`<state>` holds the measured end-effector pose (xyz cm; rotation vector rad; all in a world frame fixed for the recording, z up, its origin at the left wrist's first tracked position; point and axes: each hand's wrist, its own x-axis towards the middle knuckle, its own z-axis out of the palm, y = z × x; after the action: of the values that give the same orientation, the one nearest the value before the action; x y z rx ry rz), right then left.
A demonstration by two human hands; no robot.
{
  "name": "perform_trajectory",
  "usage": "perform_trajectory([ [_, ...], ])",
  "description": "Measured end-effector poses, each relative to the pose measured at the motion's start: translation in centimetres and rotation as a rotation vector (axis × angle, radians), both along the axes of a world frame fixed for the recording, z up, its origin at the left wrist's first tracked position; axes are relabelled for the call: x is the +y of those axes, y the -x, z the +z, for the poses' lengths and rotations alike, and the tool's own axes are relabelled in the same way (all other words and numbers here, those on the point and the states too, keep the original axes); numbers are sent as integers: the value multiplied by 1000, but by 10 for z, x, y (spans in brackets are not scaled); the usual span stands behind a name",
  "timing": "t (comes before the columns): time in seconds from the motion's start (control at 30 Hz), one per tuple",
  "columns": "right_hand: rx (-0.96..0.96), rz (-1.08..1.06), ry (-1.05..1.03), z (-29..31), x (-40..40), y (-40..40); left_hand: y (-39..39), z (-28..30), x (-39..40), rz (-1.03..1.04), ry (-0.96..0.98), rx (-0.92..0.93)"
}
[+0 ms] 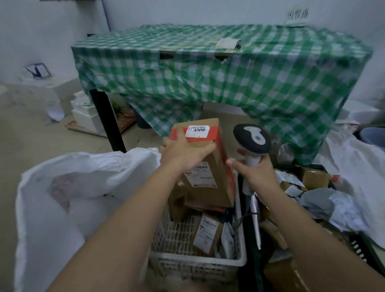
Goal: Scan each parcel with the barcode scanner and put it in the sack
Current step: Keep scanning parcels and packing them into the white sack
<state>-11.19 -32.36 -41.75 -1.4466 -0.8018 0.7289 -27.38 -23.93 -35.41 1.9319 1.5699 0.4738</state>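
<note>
- Holding a cardboard parcel (pixel 203 166) up above the white basket (pixel 199 261); left hand (pixel 185 152) grips its upper end, thumb and fingers curled round the top edge by the red tape. Parcel tilted, its printed label facing up toward the camera. Judged: held so to offer the label to a reader.
- Right hand (pixel 259 173) wrapped round the handle of the barcode scanner (pixel 252 139), just right of the parcel. Scanner head stands upright, level with the parcel's top, its back toward the camera. Cannot tell whether the trigger is pressed; no beam visible on the label.
- Scanner cable (pixel 254 213) hangs down along the basket's right wall.
- White sack (pixel 78 196) stands left of the basket, mouth open and slumped; pale contents show inside. Judged: kept close so a scanned parcel needs only a short swing leftward.
- More parcels (pixel 205 234) lie in the basket under the held one; further boxes fill a dark crate (pixel 366 248) right of the basket. Judged: much of the task remains.
- Counter with green checked cloth (pixel 238 69) stands behind the basket.
</note>
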Motion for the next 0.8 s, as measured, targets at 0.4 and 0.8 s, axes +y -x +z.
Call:
perform_trajectory([
  [0.4, 151, -126, 133, -56, -47, 41, 40, -60, -61, 88, 121, -520],
  [0.8, 262, -158, 187, -104, -4, 39, 52, -152, -39, -178, 360, -625],
])
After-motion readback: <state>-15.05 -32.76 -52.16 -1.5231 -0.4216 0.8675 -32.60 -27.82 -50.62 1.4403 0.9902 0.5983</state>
